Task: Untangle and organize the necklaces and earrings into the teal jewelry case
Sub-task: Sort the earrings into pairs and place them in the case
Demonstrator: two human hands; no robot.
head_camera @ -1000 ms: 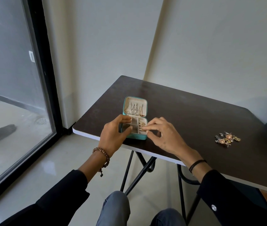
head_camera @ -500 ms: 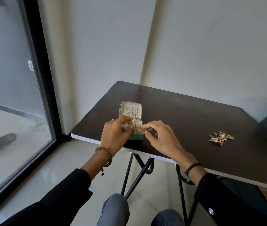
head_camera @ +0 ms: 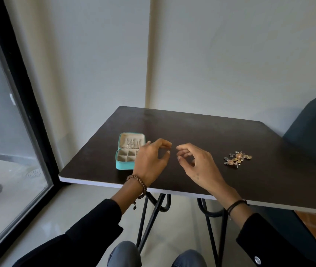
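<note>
The teal jewelry case (head_camera: 123, 164) lies open near the table's left front corner. Thin chains hang in its cream lid, and its base shows small square compartments. My left hand (head_camera: 150, 160) hovers just right of the case and hides its right edge; the fingers are loosely curled with a gap between thumb and forefinger. My right hand (head_camera: 195, 164) hovers beside it over the middle of the table, fingers also loosely curled. I see nothing held in either hand. A small pile of gold, pink and silver earrings (head_camera: 237, 158) lies to the right of my right hand.
The dark table (head_camera: 201, 130) has a white front edge and black metal legs, and stands against a pale wall. A large glass pane in a black frame (head_camera: 28, 120) is at the left. A dark chair back (head_camera: 315, 130) rises at the right. My knees are below the table.
Both hands have left the case and moved right, and now hover over the table. The view has swung up and to the right.
</note>
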